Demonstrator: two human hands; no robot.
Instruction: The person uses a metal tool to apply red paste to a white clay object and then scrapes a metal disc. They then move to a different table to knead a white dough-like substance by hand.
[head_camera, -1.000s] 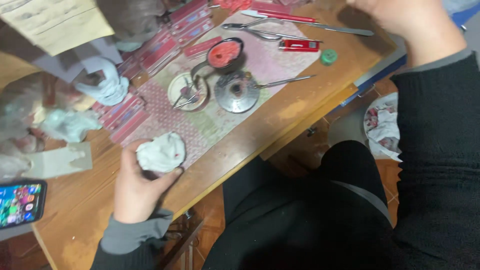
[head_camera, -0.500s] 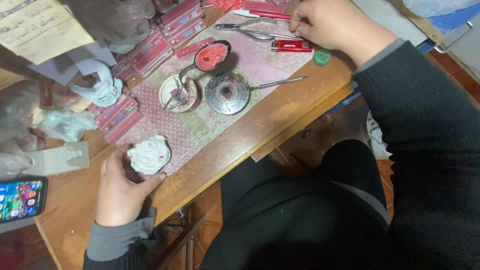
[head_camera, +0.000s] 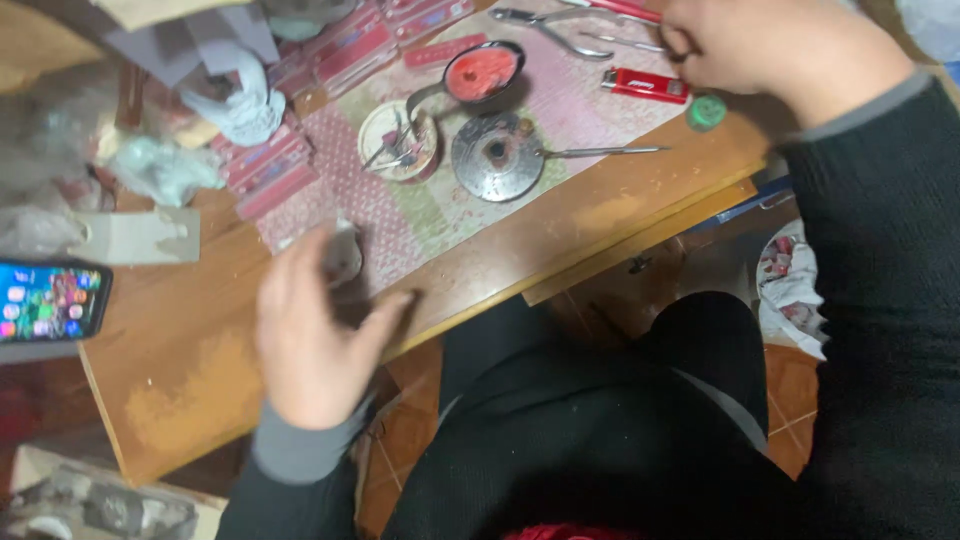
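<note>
Gripping-wise, left hand (head_camera: 310, 340) is blurry but fingers look curled round a small whitish lump (head_camera: 343, 255), maybe plaster, at the wooden table (head_camera: 190, 370) edge, approx 7 o'clock from the round metal dish (head_camera: 497, 157). Right hand (head_camera: 770, 55) is up at 1 o'clock, fingers bunched near the pliers (head_camera: 545, 22) and red-handled tool (head_camera: 625, 8); can't tell if it's actually clamped on anything. Red lighter (head_camera: 645, 85) and green cap (head_camera: 706, 111) sit just beside it. Progress imo: early-mid. Spoon w/ red wax (head_camera: 480, 75) is loaded, small bowl of bits (head_camera: 398, 142) untouched, lump not yet worked on w/ a tool. Phone (head_camera: 50, 300) at 9 o'clock.
</note>
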